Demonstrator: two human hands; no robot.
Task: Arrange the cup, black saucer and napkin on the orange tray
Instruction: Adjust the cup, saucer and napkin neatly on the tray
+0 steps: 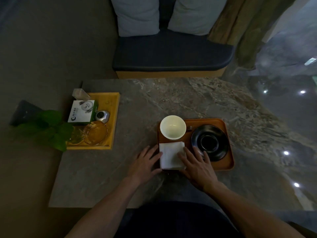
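Orange rectangular tray point(223, 166), frame centre, on grey stone desk point(197, 97) | white ceramic cup point(172, 127) upper left, black round saucer point(210, 143) right, white folded napkin point(170, 155) lower left | left hand point(143, 164) and right hand point(197, 166): fingers spread flat at napkin edges | green-white box point(83, 112), upper left: print unreadable.

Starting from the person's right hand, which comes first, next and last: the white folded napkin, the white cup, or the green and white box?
1. White folded napkin: under the right hand's fingertips, on the orange tray.
2. White cup: behind the napkin, at the tray's far left.
3. Green and white box: far left, on the yellow tray.
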